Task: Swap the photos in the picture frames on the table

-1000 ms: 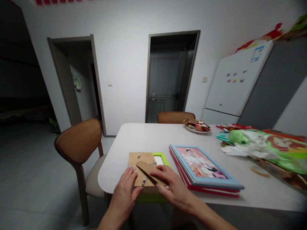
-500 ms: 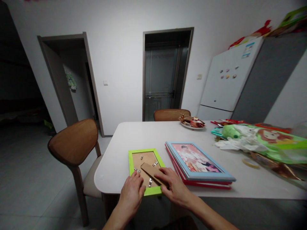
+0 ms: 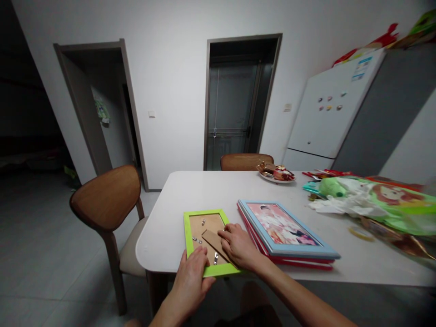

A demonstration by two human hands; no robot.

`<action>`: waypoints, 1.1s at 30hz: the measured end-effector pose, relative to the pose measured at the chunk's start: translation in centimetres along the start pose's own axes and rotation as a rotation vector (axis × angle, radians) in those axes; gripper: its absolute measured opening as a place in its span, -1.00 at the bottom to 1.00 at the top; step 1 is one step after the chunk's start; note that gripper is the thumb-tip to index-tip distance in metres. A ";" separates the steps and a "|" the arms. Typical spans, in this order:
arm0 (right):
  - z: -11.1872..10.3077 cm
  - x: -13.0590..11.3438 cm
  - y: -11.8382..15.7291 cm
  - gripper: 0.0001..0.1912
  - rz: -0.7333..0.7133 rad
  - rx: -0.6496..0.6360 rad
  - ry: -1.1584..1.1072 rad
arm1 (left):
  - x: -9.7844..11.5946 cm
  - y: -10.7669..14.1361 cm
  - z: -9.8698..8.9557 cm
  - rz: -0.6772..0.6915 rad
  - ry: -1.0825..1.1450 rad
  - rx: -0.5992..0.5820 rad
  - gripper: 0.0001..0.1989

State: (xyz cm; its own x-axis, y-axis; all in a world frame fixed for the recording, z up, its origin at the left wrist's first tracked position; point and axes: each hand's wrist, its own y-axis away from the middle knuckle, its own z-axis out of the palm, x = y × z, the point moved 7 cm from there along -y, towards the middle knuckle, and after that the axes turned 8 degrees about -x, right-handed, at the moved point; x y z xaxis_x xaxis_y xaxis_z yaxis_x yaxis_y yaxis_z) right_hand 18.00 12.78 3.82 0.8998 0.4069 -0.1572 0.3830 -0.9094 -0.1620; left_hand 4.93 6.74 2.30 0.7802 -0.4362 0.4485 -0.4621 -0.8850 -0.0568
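Note:
A lime-green picture frame (image 3: 187, 234) lies face down on the near edge of the table, its brown backing board (image 3: 200, 229) and fold-out stand (image 3: 213, 240) showing. Small metal clips (image 3: 215, 258) sit around the board's edges. At the lower left corner, my left hand (image 3: 194, 277) grips the frame, fingers over the side and thumb by the bottom edge. My right hand (image 3: 240, 247) rests on the frame's right side, fingers bent and close together, with the tips over the spot of the right-hand clip and hiding it.
Right of the frame lies a stack of picture frames, a light blue one (image 3: 327, 250) on top and red edges below. Farther right are a tape roll (image 3: 361, 234) and a green plastic bag (image 3: 391, 213). A plate (image 3: 277, 178) stands at the back. A wooden chair (image 3: 107, 197) is at the left.
My right hand has moved up along the frame's right side, from the base of the stand to the right clip. My left hand has slid slightly down at the corner.

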 end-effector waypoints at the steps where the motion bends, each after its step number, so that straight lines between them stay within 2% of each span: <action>1: 0.1 -0.1 -0.3 -0.72 0.006 -0.011 0.024 | 0.0 0.0 0.0 0.002 0.000 0.004 -0.61; 9: 0.5 0.2 -0.8 -0.71 0.039 -0.014 0.074 | 0.1 0.2 -0.1 -0.034 0.008 0.017 -0.52; 20: 0.4 0.6 -0.5 -0.72 0.180 0.025 0.100 | 0.2 0.3 -0.3 -0.039 0.021 0.034 -0.58; 27: 0.2 1.3 0.3 -0.73 0.179 0.077 0.040 | 0.4 0.3 0.0 -0.050 0.019 0.001 -0.52; 33: 0.1 1.1 0.4 -0.70 0.114 0.031 0.012 | 0.3 0.4 -0.1 -0.045 0.027 -0.008 -0.50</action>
State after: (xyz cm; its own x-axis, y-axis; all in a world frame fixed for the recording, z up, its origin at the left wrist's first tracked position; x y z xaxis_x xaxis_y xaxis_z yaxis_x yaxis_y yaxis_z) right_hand 19.11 12.85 3.51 0.9396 0.3000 -0.1647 0.2717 -0.9465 -0.1739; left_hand 5.00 6.28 2.51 0.7890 -0.3909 0.4740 -0.4299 -0.9024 -0.0287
